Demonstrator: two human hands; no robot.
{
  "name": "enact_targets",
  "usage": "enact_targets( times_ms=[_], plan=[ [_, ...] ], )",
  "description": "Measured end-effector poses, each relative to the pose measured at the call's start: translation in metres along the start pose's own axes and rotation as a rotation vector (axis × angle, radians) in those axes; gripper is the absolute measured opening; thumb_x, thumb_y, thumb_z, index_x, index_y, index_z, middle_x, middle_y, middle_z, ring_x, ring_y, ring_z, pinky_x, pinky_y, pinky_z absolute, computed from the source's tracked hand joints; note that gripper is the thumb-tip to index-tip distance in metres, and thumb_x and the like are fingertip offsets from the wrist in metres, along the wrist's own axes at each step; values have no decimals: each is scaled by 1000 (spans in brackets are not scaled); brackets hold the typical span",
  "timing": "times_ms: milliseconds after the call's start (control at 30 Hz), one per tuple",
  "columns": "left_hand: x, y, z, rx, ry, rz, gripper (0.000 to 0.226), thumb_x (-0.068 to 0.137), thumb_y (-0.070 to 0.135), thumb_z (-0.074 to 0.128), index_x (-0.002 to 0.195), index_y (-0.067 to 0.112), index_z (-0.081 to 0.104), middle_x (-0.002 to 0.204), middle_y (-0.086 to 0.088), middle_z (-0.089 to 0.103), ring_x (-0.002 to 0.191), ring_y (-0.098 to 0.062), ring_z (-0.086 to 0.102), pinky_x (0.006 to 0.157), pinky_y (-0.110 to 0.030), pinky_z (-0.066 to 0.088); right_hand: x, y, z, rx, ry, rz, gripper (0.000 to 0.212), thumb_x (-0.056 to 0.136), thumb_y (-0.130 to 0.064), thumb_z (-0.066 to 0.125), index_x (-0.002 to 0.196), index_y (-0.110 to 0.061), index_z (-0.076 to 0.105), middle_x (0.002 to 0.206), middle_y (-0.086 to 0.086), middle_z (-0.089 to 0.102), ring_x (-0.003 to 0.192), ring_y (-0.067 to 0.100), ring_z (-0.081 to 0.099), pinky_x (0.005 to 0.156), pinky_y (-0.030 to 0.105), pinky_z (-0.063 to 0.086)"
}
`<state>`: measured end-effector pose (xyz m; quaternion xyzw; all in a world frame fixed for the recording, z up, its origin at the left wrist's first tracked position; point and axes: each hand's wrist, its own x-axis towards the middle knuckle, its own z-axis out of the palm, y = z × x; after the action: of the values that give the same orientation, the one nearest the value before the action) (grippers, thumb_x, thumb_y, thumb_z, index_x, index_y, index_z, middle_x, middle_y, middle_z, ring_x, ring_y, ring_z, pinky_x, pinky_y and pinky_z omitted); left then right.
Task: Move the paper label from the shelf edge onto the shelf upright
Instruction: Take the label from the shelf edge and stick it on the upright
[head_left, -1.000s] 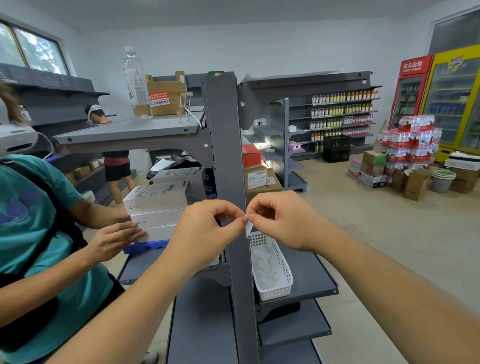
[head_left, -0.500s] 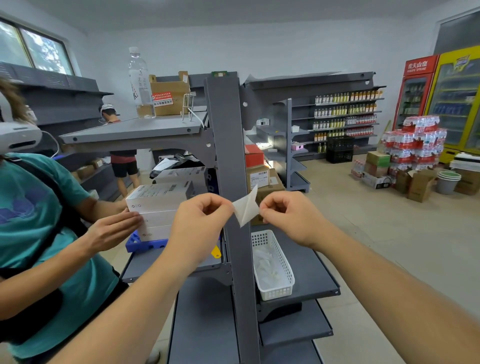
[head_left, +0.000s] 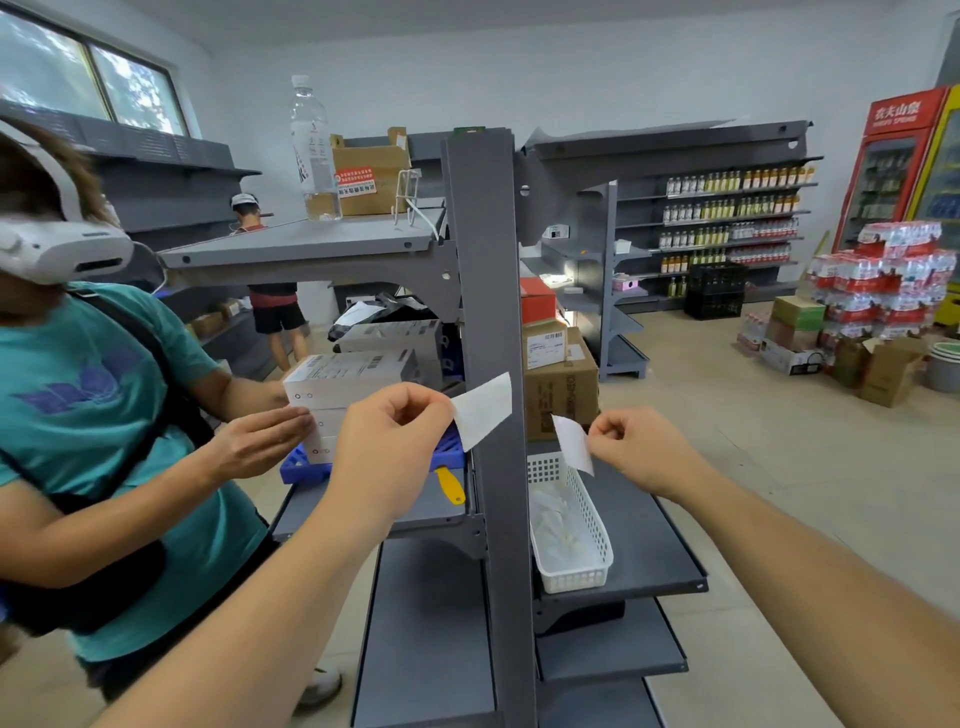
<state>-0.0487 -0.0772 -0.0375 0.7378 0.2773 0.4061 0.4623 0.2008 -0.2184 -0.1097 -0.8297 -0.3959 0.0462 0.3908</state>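
Note:
My left hand (head_left: 389, 441) pinches a white paper label (head_left: 483, 410) by its left edge, in front of the grey shelf upright (head_left: 493, 312). My right hand (head_left: 644, 449) pinches a second, smaller white paper piece (head_left: 571, 441) to the right of the upright. The two pieces are apart, with the upright between them. The shelf (head_left: 644, 551) on the right lies below my right hand.
A white plastic basket (head_left: 571, 525) sits on the right shelf against the upright. A person in a teal shirt (head_left: 93, 415) stands close on my left, handling stacked white boxes (head_left: 353, 384). A water bottle (head_left: 314, 150) and cardboard box stand on the top shelf.
My hands have moved apart. The single paper held between them has separated into two pieces, one in each hand.

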Motion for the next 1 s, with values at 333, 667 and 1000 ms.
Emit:
enact_targets(
  times_ms=[333,667,1000],
  plan=[
    [-3,-16,-13,74,36,-9,18,93,18,67,77,20,75,73,8,72,55,5,54,47,-9,41,23,49,49,-452,-183,39,13,87,-20,57,75,-17,59,72,-2,63,67,16,57,61,33,46],
    [-3,-26,-14,76,44,-36,15,91,16,69,77,18,75,75,3,74,56,0,51,49,-10,40,48,66,79,-609,-293,33,22,95,-22,49,73,-25,47,76,-4,54,79,25,61,60,35,45],
    [-2,-30,-6,98,26,-22,18,91,16,69,75,23,73,75,12,74,58,3,55,51,-9,41,64,65,95,-511,-198,41,14,94,-28,56,84,-20,62,81,1,63,78,26,64,61,32,47]
  ],
)
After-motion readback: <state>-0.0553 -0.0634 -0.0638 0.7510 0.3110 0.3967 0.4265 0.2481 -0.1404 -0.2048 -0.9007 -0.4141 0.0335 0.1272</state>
